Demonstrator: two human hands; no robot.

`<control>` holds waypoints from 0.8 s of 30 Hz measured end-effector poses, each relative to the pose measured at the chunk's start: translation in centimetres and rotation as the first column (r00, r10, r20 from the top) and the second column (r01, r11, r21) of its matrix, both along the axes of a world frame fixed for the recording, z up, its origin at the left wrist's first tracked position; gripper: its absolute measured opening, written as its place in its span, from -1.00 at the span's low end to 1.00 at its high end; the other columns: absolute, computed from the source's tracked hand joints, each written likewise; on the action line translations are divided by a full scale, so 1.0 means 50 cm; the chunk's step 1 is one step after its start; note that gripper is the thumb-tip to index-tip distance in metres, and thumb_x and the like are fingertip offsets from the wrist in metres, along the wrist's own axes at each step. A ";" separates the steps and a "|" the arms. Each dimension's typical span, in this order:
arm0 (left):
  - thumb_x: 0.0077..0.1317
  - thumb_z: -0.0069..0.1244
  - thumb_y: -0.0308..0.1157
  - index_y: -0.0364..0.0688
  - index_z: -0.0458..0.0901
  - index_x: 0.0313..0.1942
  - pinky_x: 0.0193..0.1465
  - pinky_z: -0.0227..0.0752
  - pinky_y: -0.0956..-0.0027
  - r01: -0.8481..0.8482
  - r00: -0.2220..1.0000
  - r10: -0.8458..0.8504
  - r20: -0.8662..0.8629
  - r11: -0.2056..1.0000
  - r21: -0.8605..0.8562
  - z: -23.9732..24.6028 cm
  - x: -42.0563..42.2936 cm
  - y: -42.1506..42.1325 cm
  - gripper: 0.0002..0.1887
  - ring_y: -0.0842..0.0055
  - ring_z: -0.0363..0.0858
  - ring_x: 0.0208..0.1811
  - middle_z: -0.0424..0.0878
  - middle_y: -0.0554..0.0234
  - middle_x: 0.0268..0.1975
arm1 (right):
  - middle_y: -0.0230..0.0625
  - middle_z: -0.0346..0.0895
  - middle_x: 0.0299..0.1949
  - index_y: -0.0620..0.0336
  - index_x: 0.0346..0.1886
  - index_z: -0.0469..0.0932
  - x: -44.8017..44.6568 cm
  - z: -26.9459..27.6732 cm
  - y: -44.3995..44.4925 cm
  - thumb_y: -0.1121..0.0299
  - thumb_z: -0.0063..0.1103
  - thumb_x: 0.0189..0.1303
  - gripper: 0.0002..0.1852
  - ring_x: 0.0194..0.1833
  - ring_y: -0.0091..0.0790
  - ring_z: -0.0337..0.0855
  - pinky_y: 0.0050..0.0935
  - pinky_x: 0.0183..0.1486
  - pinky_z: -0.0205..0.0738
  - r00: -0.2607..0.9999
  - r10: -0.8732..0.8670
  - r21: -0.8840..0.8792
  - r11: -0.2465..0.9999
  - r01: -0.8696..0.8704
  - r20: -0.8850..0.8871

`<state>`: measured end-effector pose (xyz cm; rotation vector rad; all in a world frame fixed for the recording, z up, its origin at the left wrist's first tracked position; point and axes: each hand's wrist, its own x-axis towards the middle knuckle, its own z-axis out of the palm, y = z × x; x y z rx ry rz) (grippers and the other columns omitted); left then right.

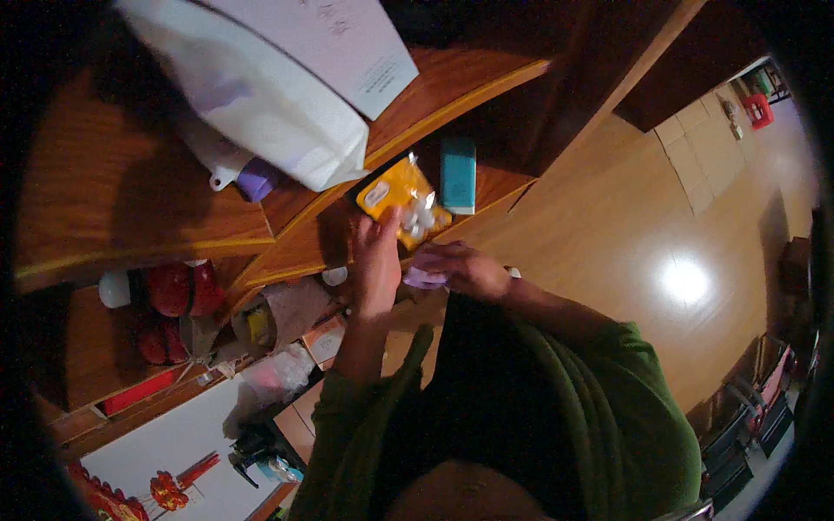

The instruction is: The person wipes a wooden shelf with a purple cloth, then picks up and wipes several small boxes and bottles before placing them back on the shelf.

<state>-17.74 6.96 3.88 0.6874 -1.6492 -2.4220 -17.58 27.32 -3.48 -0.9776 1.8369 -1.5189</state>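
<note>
My left hand (378, 270) is at the lower left edge of a yellow package with clear plastic (399, 190). Its thumb overlaps the package, and motion blur hides whether the fingers grip it. Bunched in my right hand (479, 268) is a light purple cloth (427, 270), just below the package. The package lies at a slant on a lower wooden shelf (498, 195), under the curved edge of an upper shelf. Beside it on the right is a teal box (458, 174).
A white plastic bag (280, 111) and a pale box (365, 58) stand on the upper wooden shelf (150, 218). Red items (186, 286) and a plastic bag (277, 374) sit lower left. Flattened cardboard (704, 146) lies on the floor, near a red stool (758, 112).
</note>
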 end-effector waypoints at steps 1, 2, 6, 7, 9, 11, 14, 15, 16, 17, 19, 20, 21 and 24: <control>0.47 0.19 -0.36 -0.33 0.46 0.33 0.45 0.31 0.26 0.016 1.000 -0.015 0.014 0.998 -0.054 -0.004 -0.051 0.005 -0.49 0.37 0.53 0.31 0.57 0.11 0.30 | -0.08 0.47 0.42 0.08 0.37 0.55 0.005 0.007 0.027 0.46 0.36 0.14 -0.36 0.46 0.06 0.40 -0.05 0.50 0.29 0.988 -0.059 -0.082 0.995 0.047 -0.142; 0.46 0.20 -0.38 -0.31 0.45 0.34 0.46 0.30 0.26 0.012 1.000 -0.013 -0.017 0.999 -0.048 -0.011 -0.100 0.009 -0.48 0.39 0.50 0.35 0.56 0.14 0.32 | -0.05 0.51 0.38 0.07 0.35 0.57 0.011 0.012 0.051 0.50 0.39 0.11 -0.36 0.44 0.09 0.43 -0.03 0.46 0.34 0.954 -0.125 -0.167 0.983 0.081 -0.274; 0.48 0.16 -0.43 -0.22 0.54 0.28 0.37 0.41 0.19 -0.077 0.993 0.073 -0.096 0.996 -0.041 -0.047 -0.307 0.052 -0.60 0.41 0.56 0.27 0.63 0.21 0.27 | -0.10 0.47 0.45 0.06 0.35 0.58 0.053 0.013 0.153 0.52 0.35 0.12 -0.37 0.44 0.11 0.43 -0.04 0.44 0.35 0.941 -0.255 -0.024 0.966 0.256 -0.222; 0.48 0.16 -0.43 -0.22 0.54 0.28 0.36 0.41 0.19 -0.091 0.992 0.088 -0.087 0.995 -0.035 -0.058 -0.346 0.062 -0.60 0.41 0.56 0.27 0.63 0.21 0.27 | -0.13 0.45 0.47 0.07 0.33 0.59 0.066 0.006 0.170 0.53 0.33 0.13 -0.39 0.44 0.09 0.43 -0.07 0.44 0.34 0.938 -0.290 0.011 0.955 0.297 -0.191; 0.48 0.16 -0.43 -0.22 0.54 0.28 0.36 0.42 0.19 -0.118 0.991 0.117 -0.065 0.993 -0.012 -0.080 -0.415 0.081 -0.60 0.41 0.56 0.27 0.62 0.20 0.26 | -0.12 0.45 0.47 0.09 0.31 0.61 0.091 -0.012 0.198 0.55 0.32 0.12 -0.41 0.45 0.09 0.43 -0.08 0.43 0.35 0.931 -0.336 0.057 0.936 0.346 -0.144; 0.48 0.17 -0.43 -0.22 0.54 0.28 0.36 0.42 0.18 -0.133 0.990 0.133 -0.036 0.991 0.006 -0.100 -0.463 0.092 -0.60 0.41 0.57 0.27 0.62 0.20 0.26 | -0.04 0.47 0.44 0.09 0.32 0.61 0.112 -0.031 0.212 0.58 0.33 0.11 -0.39 0.45 0.11 0.43 -0.04 0.41 0.39 0.922 -0.372 0.072 0.922 0.380 -0.109; 0.48 0.17 -0.43 -0.21 0.54 0.28 0.35 0.42 0.18 -0.143 0.990 0.143 0.000 0.989 0.028 -0.124 -0.502 0.102 -0.60 0.41 0.57 0.26 0.62 0.20 0.26 | -0.04 0.48 0.42 0.08 0.30 0.62 0.139 -0.049 0.215 0.61 0.31 0.09 -0.39 0.45 0.09 0.43 -0.03 0.43 0.37 0.916 -0.402 0.077 0.914 0.399 0.015; 0.48 0.17 -0.43 -0.21 0.54 0.28 0.35 0.43 0.18 -0.146 0.989 0.146 0.010 0.989 0.035 -0.130 -0.508 0.102 -0.60 0.41 0.57 0.26 0.62 0.20 0.26 | -0.04 0.49 0.41 0.07 0.29 0.63 0.145 -0.051 0.214 0.62 0.31 0.08 -0.39 0.45 0.08 0.43 -0.04 0.44 0.37 0.914 -0.406 0.056 0.913 0.405 0.000; 0.47 0.17 -0.43 -0.21 0.54 0.28 0.35 0.43 0.18 -0.147 0.989 0.146 0.016 0.988 0.037 -0.135 -0.514 0.103 -0.59 0.41 0.57 0.26 0.62 0.20 0.26 | -0.04 0.49 0.41 0.06 0.29 0.63 0.149 -0.051 0.213 0.62 0.30 0.08 -0.39 0.45 0.08 0.43 -0.04 0.44 0.37 0.922 -0.386 0.062 0.920 0.387 -0.026; 0.47 0.17 -0.43 -0.21 0.54 0.28 0.34 0.43 0.18 -0.145 0.989 0.145 0.016 0.989 0.040 -0.140 -0.517 0.103 -0.59 0.41 0.57 0.26 0.62 0.19 0.26 | -0.04 0.49 0.41 0.05 0.29 0.63 0.152 -0.050 0.212 0.62 0.30 0.08 -0.39 0.45 0.08 0.43 -0.04 0.44 0.37 0.927 -0.373 0.062 0.925 0.375 -0.042; 0.47 0.17 -0.43 -0.21 0.54 0.28 0.34 0.43 0.17 -0.148 0.989 0.146 0.035 0.988 0.052 -0.145 -0.523 0.102 -0.59 0.41 0.57 0.26 0.62 0.19 0.25 | -0.04 0.48 0.41 0.04 0.28 0.63 0.152 -0.044 0.211 0.63 0.30 0.09 -0.40 0.45 0.09 0.43 -0.05 0.44 0.38 0.934 -0.351 0.053 0.934 0.354 -0.067; 0.47 0.17 -0.43 -0.21 0.54 0.28 0.34 0.44 0.17 -0.151 0.988 0.148 0.039 0.987 0.057 -0.147 -0.525 0.102 -0.59 0.40 0.57 0.26 0.62 0.19 0.25 | -0.04 0.48 0.42 0.03 0.28 0.63 0.150 -0.041 0.210 0.63 0.29 0.09 -0.40 0.45 0.09 0.43 -0.05 0.44 0.39 0.932 -0.350 0.039 0.934 0.354 -0.093; 0.47 0.17 -0.43 -0.20 0.54 0.28 0.34 0.44 0.17 -0.151 0.988 0.149 0.040 0.987 0.059 -0.149 -0.527 0.102 -0.59 0.40 0.57 0.25 0.62 0.19 0.25 | -0.08 0.47 0.43 0.01 0.31 0.61 0.147 -0.039 0.209 0.56 0.31 0.12 -0.40 0.43 0.10 0.44 -0.06 0.42 0.39 0.935 -0.341 0.049 0.937 0.347 -0.092; 0.47 0.18 -0.43 -0.20 0.54 0.28 0.33 0.44 0.17 -0.147 0.989 0.144 0.046 0.987 0.072 -0.152 -0.529 0.102 -0.59 0.40 0.57 0.25 0.62 0.19 0.25 | -0.14 0.44 0.47 -0.05 0.35 0.58 0.137 -0.038 0.203 0.43 0.36 0.15 -0.39 0.38 0.13 0.46 -0.05 0.39 0.37 0.932 -0.343 0.074 0.933 0.353 -0.118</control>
